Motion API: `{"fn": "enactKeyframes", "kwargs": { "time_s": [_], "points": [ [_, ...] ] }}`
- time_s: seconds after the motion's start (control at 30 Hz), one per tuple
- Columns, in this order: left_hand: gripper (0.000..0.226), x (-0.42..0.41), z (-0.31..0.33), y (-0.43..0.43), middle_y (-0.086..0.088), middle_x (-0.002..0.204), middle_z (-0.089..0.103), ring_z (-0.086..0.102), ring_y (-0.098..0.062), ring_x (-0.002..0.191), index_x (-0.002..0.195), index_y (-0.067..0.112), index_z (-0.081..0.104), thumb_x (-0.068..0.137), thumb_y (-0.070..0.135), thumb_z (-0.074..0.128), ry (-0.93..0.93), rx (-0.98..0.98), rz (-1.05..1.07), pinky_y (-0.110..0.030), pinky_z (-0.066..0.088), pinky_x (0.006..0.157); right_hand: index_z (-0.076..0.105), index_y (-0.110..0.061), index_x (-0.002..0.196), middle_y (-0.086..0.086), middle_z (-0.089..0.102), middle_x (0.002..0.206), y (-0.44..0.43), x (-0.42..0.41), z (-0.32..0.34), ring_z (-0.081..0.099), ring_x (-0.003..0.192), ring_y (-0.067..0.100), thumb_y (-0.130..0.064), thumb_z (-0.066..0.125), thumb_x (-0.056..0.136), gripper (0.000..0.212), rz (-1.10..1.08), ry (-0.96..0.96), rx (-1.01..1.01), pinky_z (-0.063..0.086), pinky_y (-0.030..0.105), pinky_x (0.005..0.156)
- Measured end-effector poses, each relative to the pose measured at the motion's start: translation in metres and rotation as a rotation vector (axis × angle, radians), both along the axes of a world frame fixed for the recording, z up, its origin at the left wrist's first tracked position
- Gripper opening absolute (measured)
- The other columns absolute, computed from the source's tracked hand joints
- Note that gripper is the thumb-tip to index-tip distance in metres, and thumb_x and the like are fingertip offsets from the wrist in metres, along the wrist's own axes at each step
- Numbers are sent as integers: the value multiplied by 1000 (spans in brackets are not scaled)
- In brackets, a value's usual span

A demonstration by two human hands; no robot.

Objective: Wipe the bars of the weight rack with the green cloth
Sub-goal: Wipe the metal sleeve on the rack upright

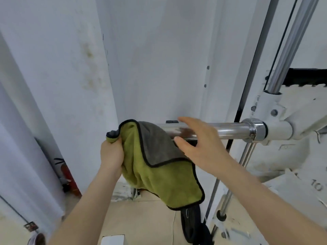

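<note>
Left grip (111, 152) curled tight round a bunched corner of the cloth (159, 179), at the free left end of the bar (226, 130). Cloth draped over that end, green side hanging down, grey flap folded over the front. Right grip (198, 144) has fingers straight and spread, holding nothing: fingers above the bar, thumb below, just beside the grey flap; contact with bar unclear. Bar horizontal, chrome, joined at right to white rack (277, 129). Red extinguisher (68, 175) low left.

Bar (230, 129) end beneath green cloth (150, 174).
</note>
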State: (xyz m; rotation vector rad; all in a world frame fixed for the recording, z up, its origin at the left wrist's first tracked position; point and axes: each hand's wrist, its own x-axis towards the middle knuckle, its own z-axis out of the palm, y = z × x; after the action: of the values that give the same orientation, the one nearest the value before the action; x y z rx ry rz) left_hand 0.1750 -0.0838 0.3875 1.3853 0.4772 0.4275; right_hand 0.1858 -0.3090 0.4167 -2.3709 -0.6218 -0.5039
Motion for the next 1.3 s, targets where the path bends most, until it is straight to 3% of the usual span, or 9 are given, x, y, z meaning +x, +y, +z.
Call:
{"fn": "enactKeyframes", "kwargs": {
  "time_s": [0.07, 0.2, 0.43, 0.57, 0.7, 0.83, 0.9, 1.03, 1.3],
  "points": [
    [16, -18, 10, -7, -13, 85, 71, 69, -29, 80, 85, 13, 66, 94, 25, 58, -74, -51, -107, -40, 58, 72, 39, -40, 140, -20, 49, 135, 32, -24, -10, 48, 120, -3, -53, 66, 81, 66, 261, 275, 334, 42, 37, 106],
    [15, -43, 36, -28, -4, 88, 75, 72, -18, 82, 105, 15, 66, 94, 12, 57, -169, -65, -356, -29, 57, 67, 36, -42, 138, -8, 60, 129, 68, -34, -31, 58, 118, 10, -30, 77, 80, 73, 566, 617, 441, 48, 41, 101],
    [14, -54, 34, -16, -7, 76, 70, 69, -17, 68, 93, 10, 67, 92, 12, 53, -160, -330, -152, -33, 57, 64, 72, -21, 110, -9, 73, 95, -8, -17, -1, 66, 89, 2, -30, 70, 83, 28, 573, 923, 65, 49, 15, 79],
    [15, -59, 30, -20, -10, 86, 74, 72, -19, 75, 98, 9, 67, 91, 13, 54, -127, -312, -247, -33, 57, 63, 78, -20, 93, -6, 75, 93, -21, -11, 2, 67, 91, 5, -20, 73, 85, 9, 304, 696, 64, 51, 17, 87],
    [13, -67, 18, -27, -7, 78, 74, 69, -16, 62, 95, 11, 67, 89, 16, 56, 63, -231, -373, -35, 55, 65, 74, -25, 87, -21, 63, 71, -7, 6, 40, 58, 71, -2, -15, 64, 89, 15, -154, 55, 345, 37, -1, 70],
    [23, -85, 7, -51, 1, 85, 75, 71, -15, 82, 96, 18, 67, 95, 36, 52, 209, 263, -798, -29, 56, 73, 68, -15, 109, -2, 67, 106, 53, 40, 70, 61, 99, 16, -14, 51, 94, 23, -257, -391, 557, 45, 25, 92],
    [36, -70, 10, -37, 8, 76, 74, 69, -11, 76, 80, 20, 72, 95, 43, 49, 109, 586, -547, -28, 53, 75, 61, -12, 123, 4, 64, 119, 83, 48, 57, 60, 108, 20, -15, 47, 96, 30, -68, -383, 404, 43, 30, 97],
    [33, -8, 23, 1, 8, 88, 65, 58, -18, 81, 96, 27, 56, 98, 47, 30, 65, 851, -134, -35, 41, 74, 43, -17, 139, 1, 57, 134, 89, 54, -7, 49, 126, 21, -48, 26, 101, 52, -151, -287, -467, 34, 42, 104],
    [36, 41, 6, -18, -2, 67, 48, 49, -19, 65, 66, 22, 38, 98, 33, 27, -20, 668, -191, -30, 33, 54, 52, -21, 107, 0, 60, 77, 41, 64, 14, 58, 70, 23, -56, 19, 98, 49, -246, -75, -724, 48, 37, 72]
  ]
}}
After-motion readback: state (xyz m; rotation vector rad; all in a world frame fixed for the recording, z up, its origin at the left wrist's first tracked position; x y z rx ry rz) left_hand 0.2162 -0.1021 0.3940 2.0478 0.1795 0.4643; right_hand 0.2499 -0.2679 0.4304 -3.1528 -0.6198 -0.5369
